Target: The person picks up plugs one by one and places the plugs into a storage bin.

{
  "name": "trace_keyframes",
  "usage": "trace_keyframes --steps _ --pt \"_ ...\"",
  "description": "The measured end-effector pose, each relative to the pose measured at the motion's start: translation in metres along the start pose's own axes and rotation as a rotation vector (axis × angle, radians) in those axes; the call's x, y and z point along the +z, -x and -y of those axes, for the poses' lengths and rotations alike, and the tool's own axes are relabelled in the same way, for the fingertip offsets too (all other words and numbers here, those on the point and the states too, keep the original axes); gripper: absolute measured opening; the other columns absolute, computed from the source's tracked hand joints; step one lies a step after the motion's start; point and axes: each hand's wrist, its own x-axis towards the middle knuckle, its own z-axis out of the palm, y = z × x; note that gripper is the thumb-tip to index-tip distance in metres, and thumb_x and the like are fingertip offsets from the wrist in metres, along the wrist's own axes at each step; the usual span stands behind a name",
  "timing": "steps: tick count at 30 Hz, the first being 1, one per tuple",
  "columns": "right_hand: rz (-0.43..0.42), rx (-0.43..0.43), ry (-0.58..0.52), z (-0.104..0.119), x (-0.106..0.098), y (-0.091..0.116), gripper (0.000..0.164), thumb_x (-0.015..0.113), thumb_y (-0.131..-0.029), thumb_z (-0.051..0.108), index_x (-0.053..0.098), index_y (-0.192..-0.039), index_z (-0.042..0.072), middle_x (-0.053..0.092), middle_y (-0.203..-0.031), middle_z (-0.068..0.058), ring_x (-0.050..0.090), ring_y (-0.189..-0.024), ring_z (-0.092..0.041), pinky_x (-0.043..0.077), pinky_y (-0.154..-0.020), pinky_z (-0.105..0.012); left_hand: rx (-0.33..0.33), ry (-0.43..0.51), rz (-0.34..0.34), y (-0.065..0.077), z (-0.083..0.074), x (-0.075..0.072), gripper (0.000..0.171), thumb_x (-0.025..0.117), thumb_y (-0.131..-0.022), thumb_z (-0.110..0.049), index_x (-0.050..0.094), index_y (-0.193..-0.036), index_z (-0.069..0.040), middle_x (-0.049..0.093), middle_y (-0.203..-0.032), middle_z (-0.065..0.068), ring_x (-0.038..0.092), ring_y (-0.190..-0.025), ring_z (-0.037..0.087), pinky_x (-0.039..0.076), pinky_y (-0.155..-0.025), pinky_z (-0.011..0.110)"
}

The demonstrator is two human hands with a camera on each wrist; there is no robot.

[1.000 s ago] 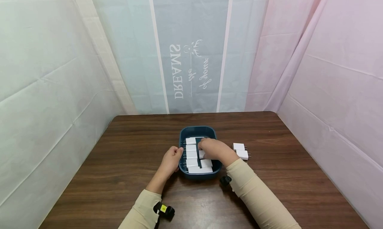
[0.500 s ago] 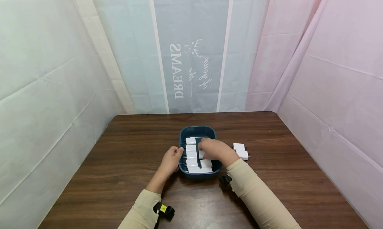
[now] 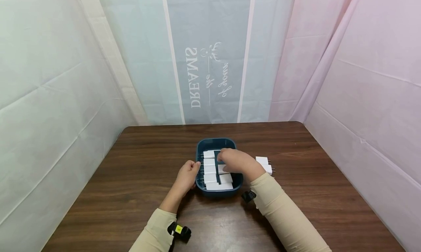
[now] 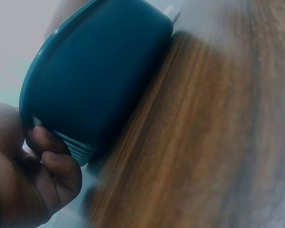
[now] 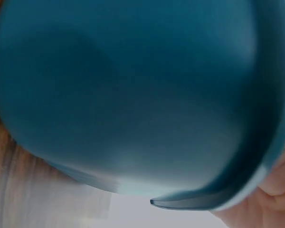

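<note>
A dark blue plastic bin [image 3: 215,142] stands on the table, holding several white plug chargers [image 3: 209,169] in two columns, prongs of the left column facing left. My left hand [image 3: 188,176] grips the bin's left side at the rim; in the left wrist view its fingers [image 4: 61,164] curl against the bin's wall. Over the right half of the bin is my right hand [image 3: 238,162], bent downward beside a white charger [image 3: 223,169] in the right column. Its fingertips are mostly hidden, so whether it touches that charger is unclear. The right wrist view shows mainly the bin's outer wall [image 5: 123,95].
Two more white chargers [image 3: 262,160] lie on the table right of the bin, partly behind my right wrist. The brown wooden table [image 3: 151,146] is bordered by pale cloth walls, with a printed curtain [image 3: 210,32] behind.
My right hand has lifted and shifted slightly toward the back of the bin, uncovering more of the charger beneath it. My left hand keeps its hold on the bin.
</note>
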Motion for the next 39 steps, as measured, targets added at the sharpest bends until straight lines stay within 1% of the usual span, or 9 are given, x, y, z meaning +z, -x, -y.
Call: trace_keyframes --steps 6,8,12,16,21,26,30,35,39 --pt "-0.006 -0.028 0.007 -0.003 -0.009 0.003 0.034 0.079 -0.091 0.015 0.072 -0.123 0.007 0.068 -0.120 -0.008 0.066 -0.109 -0.019 0.057 -0.092 -0.036 -0.005 0.010 0.001 0.000 0.001 0.000 0.031 0.052 -0.108 -0.033 0.050 -0.093 -0.006 0.043 -0.064 0.001 0.040 -0.041 0.014 0.038 -0.040 0.024" --pt "-0.010 -0.030 -0.011 -0.004 -0.012 0.005 0.034 0.079 -0.091 0.014 0.072 -0.123 0.005 0.067 -0.120 -0.010 0.066 -0.109 -0.021 0.057 -0.093 -0.037 -0.003 0.009 -0.001 -0.001 0.001 0.000 0.031 0.052 -0.108 -0.033 0.050 -0.093 -0.006 0.043 -0.064 0.001 0.040 -0.041 0.014 0.038 -0.040 0.024" --pt "-0.018 -0.020 -0.043 -0.006 -0.017 0.008 0.035 0.078 -0.091 0.013 0.071 -0.124 0.004 0.066 -0.121 -0.010 0.066 -0.110 -0.021 0.057 -0.093 -0.038 -0.002 0.003 -0.002 -0.001 0.001 0.001 0.032 0.052 -0.108 -0.034 0.050 -0.093 -0.006 0.043 -0.065 0.002 0.041 -0.042 0.014 0.039 -0.041 0.024" --pt "-0.019 0.000 -0.050 -0.008 -0.020 0.011 0.036 0.078 -0.092 0.015 0.071 -0.125 0.005 0.065 -0.122 -0.009 0.065 -0.109 -0.019 0.058 -0.093 -0.036 -0.002 -0.002 0.002 -0.001 0.002 0.001 0.032 0.051 -0.108 -0.035 0.050 -0.094 -0.006 0.044 -0.066 0.002 0.043 -0.043 0.015 0.040 -0.041 0.024" --pt "-0.026 0.014 -0.062 -0.009 -0.024 0.014 0.035 0.078 -0.092 0.014 0.071 -0.125 0.006 0.065 -0.123 -0.008 0.066 -0.108 -0.019 0.058 -0.092 -0.037 -0.002 -0.020 -0.007 0.000 0.004 0.000 0.032 0.051 -0.108 -0.036 0.051 -0.094 -0.007 0.044 -0.066 0.003 0.044 -0.044 0.016 0.041 -0.041 0.024" --pt "-0.048 0.052 -0.024 -0.010 -0.026 0.018 0.034 0.077 -0.091 0.011 0.072 -0.124 0.006 0.066 -0.122 -0.007 0.066 -0.107 -0.017 0.059 -0.091 -0.036 0.000 -0.023 -0.006 -0.001 0.004 0.000 0.033 0.051 -0.108 -0.036 0.051 -0.095 -0.006 0.044 -0.066 0.002 0.044 -0.044 0.015 0.041 -0.041 0.024" --pt "-0.067 0.046 0.004 -0.011 -0.027 0.021 0.035 0.077 -0.091 0.010 0.071 -0.125 0.006 0.066 -0.122 -0.008 0.066 -0.108 -0.019 0.059 -0.090 -0.036 0.002 -0.019 -0.007 -0.001 0.003 0.000 0.032 0.052 -0.108 -0.034 0.051 -0.093 -0.006 0.044 -0.064 0.002 0.044 -0.043 0.015 0.041 -0.041 0.024" --pt "-0.087 0.043 0.010 -0.012 -0.033 0.027 0.032 0.077 -0.091 0.009 0.071 -0.122 0.006 0.066 -0.121 -0.009 0.066 -0.107 -0.020 0.058 -0.089 -0.036 0.005 -0.014 -0.004 0.000 0.002 0.000 0.032 0.051 -0.108 -0.034 0.051 -0.093 -0.006 0.044 -0.064 0.002 0.043 -0.043 0.015 0.041 -0.040 0.024" --pt "-0.089 0.072 0.010 -0.017 -0.037 0.030 0.030 0.077 -0.091 0.010 0.072 -0.121 0.006 0.065 -0.121 -0.010 0.066 -0.107 -0.020 0.058 -0.089 -0.037 0.003 -0.010 -0.001 0.000 0.002 0.000 0.032 0.051 -0.108 -0.035 0.051 -0.095 -0.006 0.044 -0.066 0.002 0.043 -0.043 0.015 0.041 -0.041 0.024"
